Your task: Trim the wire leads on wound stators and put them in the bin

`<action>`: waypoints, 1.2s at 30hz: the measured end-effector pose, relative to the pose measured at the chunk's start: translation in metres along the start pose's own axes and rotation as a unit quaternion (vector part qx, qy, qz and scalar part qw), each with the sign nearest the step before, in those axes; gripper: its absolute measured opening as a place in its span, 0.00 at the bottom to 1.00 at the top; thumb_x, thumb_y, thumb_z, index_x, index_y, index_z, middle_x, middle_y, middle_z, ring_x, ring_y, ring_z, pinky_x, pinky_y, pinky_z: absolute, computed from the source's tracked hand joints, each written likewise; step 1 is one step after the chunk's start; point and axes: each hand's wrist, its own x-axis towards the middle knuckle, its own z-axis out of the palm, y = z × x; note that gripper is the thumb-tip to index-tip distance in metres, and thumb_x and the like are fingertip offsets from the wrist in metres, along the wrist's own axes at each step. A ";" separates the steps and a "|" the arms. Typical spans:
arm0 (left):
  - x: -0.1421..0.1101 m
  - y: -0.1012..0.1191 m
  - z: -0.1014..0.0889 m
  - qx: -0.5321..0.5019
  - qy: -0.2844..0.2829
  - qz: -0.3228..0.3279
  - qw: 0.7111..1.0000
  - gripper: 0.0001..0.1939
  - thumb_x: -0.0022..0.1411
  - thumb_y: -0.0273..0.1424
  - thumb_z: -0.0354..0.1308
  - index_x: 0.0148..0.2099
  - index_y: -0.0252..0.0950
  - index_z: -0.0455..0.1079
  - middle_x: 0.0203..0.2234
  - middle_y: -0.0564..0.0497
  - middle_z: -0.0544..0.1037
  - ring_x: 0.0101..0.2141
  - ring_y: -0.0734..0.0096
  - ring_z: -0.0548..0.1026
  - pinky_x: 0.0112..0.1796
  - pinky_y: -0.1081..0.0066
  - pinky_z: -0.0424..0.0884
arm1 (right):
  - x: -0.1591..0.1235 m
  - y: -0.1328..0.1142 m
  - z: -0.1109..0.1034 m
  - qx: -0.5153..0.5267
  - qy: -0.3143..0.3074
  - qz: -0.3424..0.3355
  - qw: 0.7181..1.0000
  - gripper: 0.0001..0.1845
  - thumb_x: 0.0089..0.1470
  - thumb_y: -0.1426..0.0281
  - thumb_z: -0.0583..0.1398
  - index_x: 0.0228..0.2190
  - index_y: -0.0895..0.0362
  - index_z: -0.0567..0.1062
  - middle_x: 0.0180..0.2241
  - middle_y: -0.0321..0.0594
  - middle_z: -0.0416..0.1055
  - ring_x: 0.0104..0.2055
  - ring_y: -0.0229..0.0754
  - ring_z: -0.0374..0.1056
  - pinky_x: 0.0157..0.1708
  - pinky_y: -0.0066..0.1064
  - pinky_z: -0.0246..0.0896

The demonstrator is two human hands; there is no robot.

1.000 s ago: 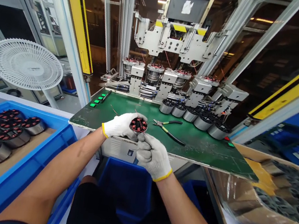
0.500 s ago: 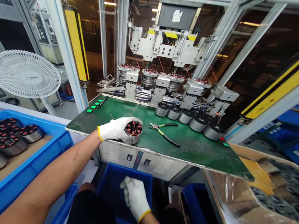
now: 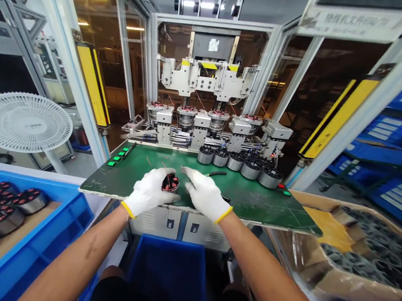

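My left hand (image 3: 151, 187), in a white glove with a yellow cuff, is wrapped round a motor stator (image 3: 170, 183) with copper windings at the front of the green worktop (image 3: 275, 210). My gloved right hand (image 3: 205, 192) is just to the stator's right, fingers stretched out toward it and holding nothing. Partly hidden beneath my right hand lie the cutting pliers (image 3: 217, 173), one dark handle showing beyond it. A group of stators without visible copper (image 3: 251, 169) stands at the back right of the worktop.
A winding machine (image 3: 201, 125) with several stators mounted stands behind the worktop. Wound stators fill part of a blue crate (image 3: 54, 229) at left. At right is a cardboard box (image 3: 357, 292) of grey parts. A blue bin (image 3: 169, 278) sits below, a white fan (image 3: 24, 122) at left.
My right hand has risen from above the blue bin to the worktop beside the stator, now covering part of the pliers. My left hand still holds the stator. The camera view has tilted up.
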 end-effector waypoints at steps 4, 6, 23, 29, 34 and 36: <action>0.004 -0.006 -0.006 0.002 -0.013 0.019 1.000 0.33 0.45 0.46 0.63 0.55 0.49 0.64 0.46 0.46 0.73 0.45 0.50 0.73 0.41 0.57 0.68 | 0.020 -0.003 0.008 -0.058 -0.035 -0.022 0.997 0.15 0.60 0.72 0.49 0.41 0.57 0.74 0.35 0.45 0.73 0.37 0.46 0.69 0.37 0.35 0.59; 0.005 -0.008 -0.007 -0.004 -0.019 0.024 1.000 0.33 0.44 0.45 0.64 0.54 0.49 0.65 0.45 0.48 0.74 0.43 0.52 0.74 0.41 0.60 0.69 | 0.020 -0.009 0.000 -0.099 -0.037 -0.036 0.994 0.16 0.60 0.72 0.47 0.38 0.58 0.74 0.33 0.48 0.71 0.36 0.49 0.68 0.35 0.37 0.57; 0.009 -0.018 -0.007 -0.078 -0.039 0.085 0.993 0.28 0.45 0.37 0.62 0.52 0.48 0.67 0.45 0.52 0.75 0.46 0.58 0.72 0.45 0.64 0.69 | 0.001 -0.026 -0.017 -0.185 -0.089 -0.056 0.977 0.17 0.59 0.72 0.46 0.45 0.55 0.70 0.32 0.47 0.72 0.33 0.47 0.68 0.30 0.33 0.51; 0.012 -0.022 -0.007 -0.085 -0.055 0.094 0.990 0.29 0.45 0.39 0.62 0.53 0.51 0.66 0.45 0.54 0.74 0.45 0.60 0.73 0.45 0.64 0.69 | -0.016 -0.013 0.006 -0.154 -0.154 0.007 0.976 0.16 0.59 0.72 0.47 0.41 0.55 0.73 0.30 0.44 0.73 0.31 0.47 0.71 0.29 0.33 0.55; 0.010 -0.020 -0.011 -0.088 -0.065 0.091 0.990 0.32 0.43 0.39 0.64 0.54 0.50 0.65 0.46 0.55 0.74 0.46 0.60 0.72 0.44 0.66 0.68 | 0.005 -0.005 -0.009 0.035 -0.123 0.028 0.991 0.15 0.60 0.63 0.52 0.40 0.55 0.75 0.36 0.43 0.75 0.38 0.44 0.70 0.36 0.32 0.61; 0.010 -0.019 -0.011 -0.094 -0.071 0.086 0.989 0.34 0.43 0.41 0.64 0.55 0.49 0.65 0.45 0.54 0.75 0.44 0.60 0.73 0.42 0.66 0.69 | 0.021 -0.006 -0.018 0.177 -0.074 0.074 0.979 0.17 0.59 0.62 0.53 0.46 0.54 0.73 0.42 0.42 0.74 0.36 0.41 0.69 0.34 0.29 0.63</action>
